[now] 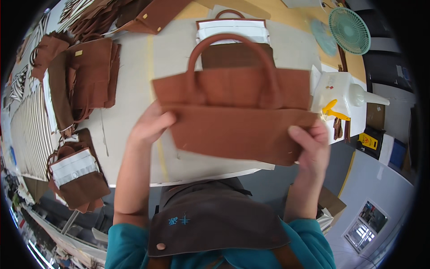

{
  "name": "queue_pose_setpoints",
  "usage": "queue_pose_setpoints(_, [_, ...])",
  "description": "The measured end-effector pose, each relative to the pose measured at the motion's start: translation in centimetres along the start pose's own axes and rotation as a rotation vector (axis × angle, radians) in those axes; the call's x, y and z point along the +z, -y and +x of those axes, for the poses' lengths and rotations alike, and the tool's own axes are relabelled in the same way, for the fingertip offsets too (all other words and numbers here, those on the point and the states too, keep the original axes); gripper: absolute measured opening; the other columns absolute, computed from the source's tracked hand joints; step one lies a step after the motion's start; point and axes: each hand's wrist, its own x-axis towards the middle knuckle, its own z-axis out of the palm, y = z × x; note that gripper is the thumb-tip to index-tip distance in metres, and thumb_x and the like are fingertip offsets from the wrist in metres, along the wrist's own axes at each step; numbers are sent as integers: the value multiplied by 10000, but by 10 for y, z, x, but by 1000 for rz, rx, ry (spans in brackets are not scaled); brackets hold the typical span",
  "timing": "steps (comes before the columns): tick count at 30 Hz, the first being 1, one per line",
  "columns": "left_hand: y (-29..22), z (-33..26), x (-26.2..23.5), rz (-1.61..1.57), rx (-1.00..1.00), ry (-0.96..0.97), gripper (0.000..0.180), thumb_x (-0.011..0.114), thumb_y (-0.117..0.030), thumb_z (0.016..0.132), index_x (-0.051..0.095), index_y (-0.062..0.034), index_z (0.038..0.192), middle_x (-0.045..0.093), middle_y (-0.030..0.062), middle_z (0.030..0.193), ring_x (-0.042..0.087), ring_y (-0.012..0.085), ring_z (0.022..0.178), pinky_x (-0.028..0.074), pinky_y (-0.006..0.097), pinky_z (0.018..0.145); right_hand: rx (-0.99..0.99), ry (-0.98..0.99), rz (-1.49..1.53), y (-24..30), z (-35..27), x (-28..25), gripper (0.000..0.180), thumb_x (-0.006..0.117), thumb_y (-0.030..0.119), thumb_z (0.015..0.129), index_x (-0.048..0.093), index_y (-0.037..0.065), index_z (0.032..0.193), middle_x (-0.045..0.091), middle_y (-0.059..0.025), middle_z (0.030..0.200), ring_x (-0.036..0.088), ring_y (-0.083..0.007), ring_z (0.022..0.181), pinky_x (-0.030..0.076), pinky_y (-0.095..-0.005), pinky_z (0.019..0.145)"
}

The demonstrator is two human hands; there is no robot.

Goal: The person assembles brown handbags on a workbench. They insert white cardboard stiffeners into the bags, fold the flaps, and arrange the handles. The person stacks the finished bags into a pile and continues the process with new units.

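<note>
Bright, even indoor light with soft shadows inside a black fisheye rim
The reddish-brown leather panel with a looped handle (237,130) looks motion-blurred; white light streaks (38,254) glare at lower left, where surroundings bend.

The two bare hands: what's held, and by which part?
A reddish-brown, leather-like bag piece with an arched handle: left hand grips its left edge, right hand its right edge.

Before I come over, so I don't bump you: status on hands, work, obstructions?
Left hand, right hand gripping brown bag piece at opposite ends. Handle uppermost in view. Second bag piece beyond, nothing visibly blocking.
</note>
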Motion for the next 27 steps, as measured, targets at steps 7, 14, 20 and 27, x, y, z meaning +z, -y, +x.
queue_pose_setpoints(7, [2,-82,-53,430,-351,-661,482,739,-103,839,563,32,1267,634,136,1215,640,176,1015,521,327,837,185,136,-276,-202,1,39,341,656,-6,865,601,40,1198,678,-75,1068,632,-115,891,514,-265,784])
queue_pose_setpoints(14, [88,-121,-47,1329,272,-962,318,663,-14,826,620,-22,1140,599,143,1175,566,320,1062,472,396,918,-112,151,-744,-195,1,34,343,696,1,833,638,55,1167,667,-81,1071,634,-147,898,535,-278,725])
queue_pose_setpoints(20, [96,-102,-32,1453,276,-874,361,682,-74,817,640,-53,1175,570,82,1295,511,302,1185,418,414,976,-586,488,-971,-186,9,145,431,684,41,799,624,75,1225,570,-122,1340,519,-310,1239,389,-419,1068])
queue_pose_setpoints(27, [98,-110,-49,1309,382,-1067,271,653,-42,842,635,-49,1111,622,105,1117,555,318,1037,431,421,914,-574,493,-1159,-200,66,188,435,754,136,780,594,85,1181,633,-37,988,565,-240,986,411,-395,920])
